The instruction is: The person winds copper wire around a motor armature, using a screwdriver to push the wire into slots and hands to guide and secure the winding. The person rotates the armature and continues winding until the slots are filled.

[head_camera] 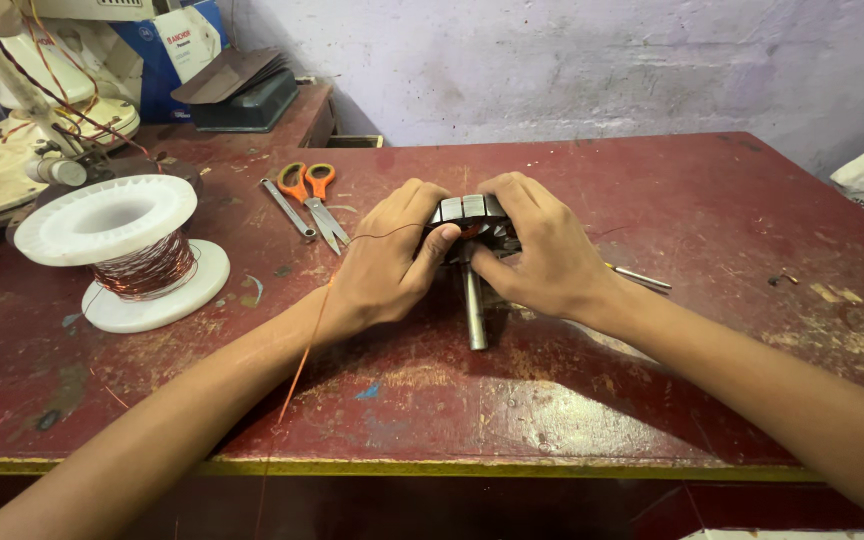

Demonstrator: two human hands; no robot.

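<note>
Both forearms reach over the worn red table (652,190) to where the left hand (387,260) and right hand (542,250) clench a slotted motor armature (472,215) at mid-table, its shaft (476,310) toward the camera, with copper wire (302,350) leading in and little winding visible, so most slots seem left to fill.

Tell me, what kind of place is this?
Probably a small repair workshop. A spool of copper wire stands on a worn red table, with scissors beside it, and both hands hold a metal motor part.
</note>
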